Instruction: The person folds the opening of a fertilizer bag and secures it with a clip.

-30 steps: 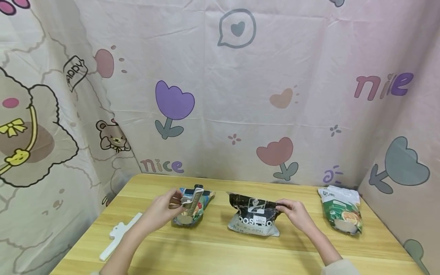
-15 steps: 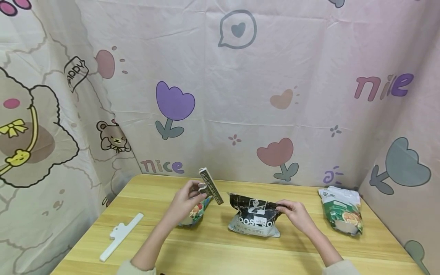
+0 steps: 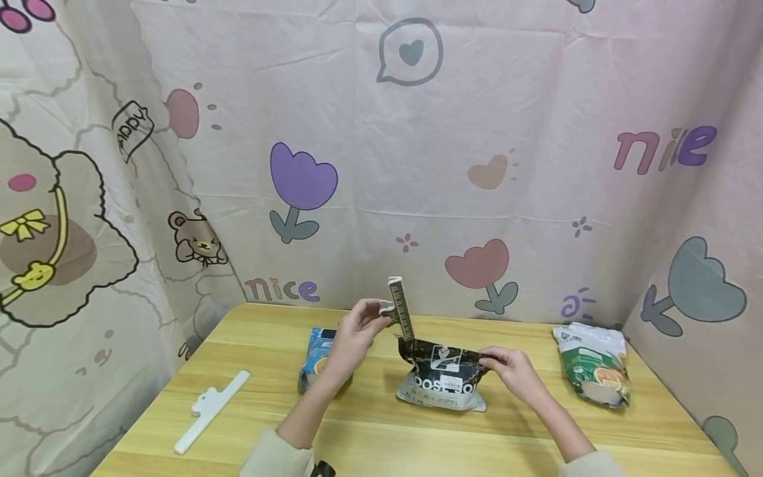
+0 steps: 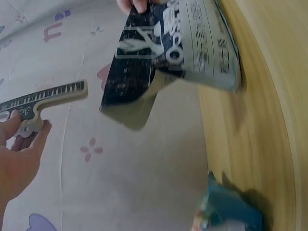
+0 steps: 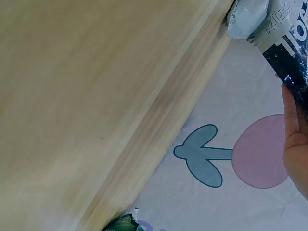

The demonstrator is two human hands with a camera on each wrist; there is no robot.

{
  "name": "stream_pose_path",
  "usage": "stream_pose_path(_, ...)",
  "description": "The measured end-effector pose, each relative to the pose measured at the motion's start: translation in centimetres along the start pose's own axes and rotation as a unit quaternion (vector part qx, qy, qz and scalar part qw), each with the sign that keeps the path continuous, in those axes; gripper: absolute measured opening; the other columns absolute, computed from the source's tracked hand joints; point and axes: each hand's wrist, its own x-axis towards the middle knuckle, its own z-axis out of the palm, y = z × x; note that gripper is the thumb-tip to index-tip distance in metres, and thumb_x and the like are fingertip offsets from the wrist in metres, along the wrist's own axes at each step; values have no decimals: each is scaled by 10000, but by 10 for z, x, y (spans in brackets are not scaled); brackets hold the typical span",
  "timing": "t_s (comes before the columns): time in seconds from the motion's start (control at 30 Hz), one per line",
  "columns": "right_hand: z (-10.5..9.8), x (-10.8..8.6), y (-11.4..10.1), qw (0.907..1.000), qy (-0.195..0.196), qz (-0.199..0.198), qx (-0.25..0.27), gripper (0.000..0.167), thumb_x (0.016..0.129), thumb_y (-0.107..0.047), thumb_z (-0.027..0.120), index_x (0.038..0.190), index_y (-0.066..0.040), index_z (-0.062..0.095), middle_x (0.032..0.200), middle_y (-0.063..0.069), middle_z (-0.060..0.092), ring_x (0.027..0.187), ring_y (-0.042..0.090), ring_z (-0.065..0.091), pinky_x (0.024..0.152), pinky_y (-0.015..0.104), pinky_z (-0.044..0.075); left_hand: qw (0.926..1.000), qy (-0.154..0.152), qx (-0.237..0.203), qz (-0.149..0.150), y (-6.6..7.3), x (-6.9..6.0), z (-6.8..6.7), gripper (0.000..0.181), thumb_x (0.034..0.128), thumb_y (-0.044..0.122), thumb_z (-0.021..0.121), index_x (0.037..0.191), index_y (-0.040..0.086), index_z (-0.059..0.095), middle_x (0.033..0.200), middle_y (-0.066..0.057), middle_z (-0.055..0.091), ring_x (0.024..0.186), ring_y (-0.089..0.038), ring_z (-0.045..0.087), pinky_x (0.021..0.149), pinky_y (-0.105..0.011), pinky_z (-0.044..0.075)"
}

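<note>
Grip first: head view gives us both hands clamped on sth, L hand [image 3: 356,334] pinching a clip [image 3: 401,309] w/ piano-key print, R hand [image 3: 514,372] pinching one top corner of a black bag [image 3: 441,361] that sits mid-table [image 3: 405,444]. Clip's low end overlaps the bag's other top corner here; we can't call contact from this angle alone. Blue bag [image 3: 312,361] is partly behind the L forearm, so a low swing back could knock it, we reckon. L wrist view settles it: clip & black bag are apart, and the bag's free corner bends over w/ nothing holding it. Main worry for us: clip could catch one layer only, or shove that corner down, b/c just one end is held. It's also gripped at its small handle, so an off-centre squeeze could twist it. R wrist view: hand's partly cut off, so we can't tell how firm the pinch is; if weak, a push on the far side could tug the bag loose.
</note>
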Motion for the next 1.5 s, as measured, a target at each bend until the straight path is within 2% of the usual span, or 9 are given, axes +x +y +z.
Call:
stream_pose_path(0.13, 0, 0, -1, 10000, -22, 38, 23, 115, 827, 15, 638, 927, -1, 693, 867, 90, 676, 730, 104, 609, 613, 251, 503, 9996, -48, 1, 285, 2, 4, 12, 245, 833, -28, 622, 1064, -64, 550, 1047, -192, 598, 1022, -303, 571, 856, -268, 460)
stream_pose_path(0.33, 1, 0, -1, 10000, -29, 22, 14, 122, 829, 31, 630, 930, 1, 692, 865, 90, 676, 730, 122, 619, 614, 255, 507, 9958, -202, 501, 734, 21, 0, 21, 199, 812, -81, 614, 1001, -100, 556, 987, -233, 616, 961, -353, 594, 813, -282, 485)
stream_pose_path(0.6, 0, 0, -1, 10000, -35, 50, 40, 121, 828, 33, 629, 928, 4, 692, 862, 91, 677, 729, 120, 618, 618, 269, 512, 9884, -321, 1174, 912, -3, 10, 24, 190, 818, 41, 647, 991, -15, 594, 950, -120, 653, 919, -242, 625, 780, -247, 495)
stream_pose_path(0.8, 0, 0, -1, 10000, -39, 41, 17, 118, 832, 15, 634, 933, -1, 693, 873, 89, 677, 740, 123, 618, 612, 252, 503, 9802, -572, 1586, 1043, -4, 15, 27, 180, 820, 72, 656, 984, 17, 607, 934, -83, 657, 880, -189, 630, 766, -223, 494)
stream_pose_path(0.9, 0, 0, -1, 10000, -29, 11, 20, 114, 830, 13, 637, 928, -2, 694, 870, 90, 677, 737, 113, 615, 609, 249, 501, 9713, -819, 1947, 1090, -3, 18, 31, 186, 826, 79, 653, 999, 21, 617, 927, -73, 659, 867, -183, 636, 748, -218, 500)
stream_pose_path(1.1, -1, 0, -1, 10000, -33, -43, 78, 110, 828, 16, 635, 922, 1, 691, 857, 85, 676, 722, 100, 610, 604, 251, 501, 9389, -1316, 2910, 1282, -5, 26, 42, 219, 818, 122, 670, 1025, 49, 666, 891, -50, 682, 711, -98, 615, 584, -153, 459)
stream_pose_path(1.23, 0, 0, -1, 9999, -33, -99, 35, 110, 829, 22, 633, 921, 0, 690, 861, 84, 675, 722, 96, 605, 597, 247, 497, 9107, -1635, 3480, 1512, -10, 29, 50, 178, 812, 159, 677, 970, 81, 704, 771, -13, 675, 501, -31, 432, 449, -135, 332)
stream_pose_path(1.37, -1, -1, 0, 9997, -44, -194, 120, 155, 818, 98, 602, 936, 23, 669, 895, 129, 667, 759, 135, 619, 633, 253, 513, 8762, -1978, 4045, 1717, -11, 31, 57, 118, 827, 194, 665, 909, 121, 708, 715, 37, 657, 499, -5, 427, 483, -119, 348)
stream_pose_path(1.5, -1, -1, 1, 9985, -120, 76, 535, 205, 817, 149, 553, 987, 53, 619, 958, 189, 643, 833, 232, 632, 701, 266, 517, 8403, -2193, 4638, 1754, -7, 33, 66, 59, 837, 190, 667, 831, 137, 693, 712, 61, 646, 580, -23, 517, 549, -134, 407)
